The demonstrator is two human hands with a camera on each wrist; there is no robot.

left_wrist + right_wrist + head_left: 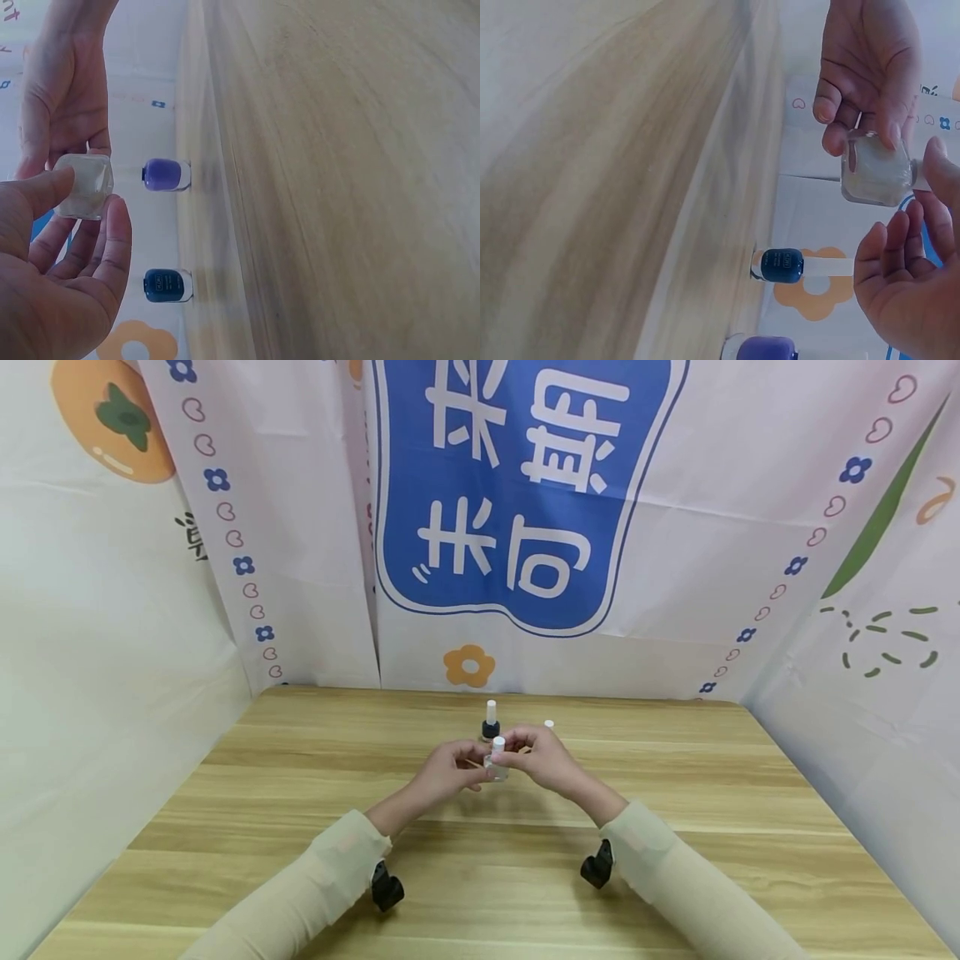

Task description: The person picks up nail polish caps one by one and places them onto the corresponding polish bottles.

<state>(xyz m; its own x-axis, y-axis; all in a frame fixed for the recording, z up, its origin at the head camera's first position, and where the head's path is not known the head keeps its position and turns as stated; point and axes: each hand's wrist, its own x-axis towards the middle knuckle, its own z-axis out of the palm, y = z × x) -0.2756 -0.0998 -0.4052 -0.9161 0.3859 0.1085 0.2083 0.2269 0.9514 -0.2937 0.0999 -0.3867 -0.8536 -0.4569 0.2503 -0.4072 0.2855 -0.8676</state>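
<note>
A clear nail polish bottle (496, 772) with a white cap (498, 745) is held upright above the table, between both hands. My left hand (441, 774) pinches the glass body from the side, thumb on the near face in the left wrist view. The fingers of my right hand (546, 762) grip the white cap. Just behind the hands, a dark teal nail polish bottle (782, 265) stands on the table. A purple nail polish bottle (163, 174) stands to its right; in the head view only its white cap top shows above my right hand.
The wooden table (480, 877) has its far edge close behind the standing bottles. A printed cloth (315, 527) hangs behind and at both sides. Small black cameras (386, 887) are strapped at both wrists, over beige sleeves (330, 860).
</note>
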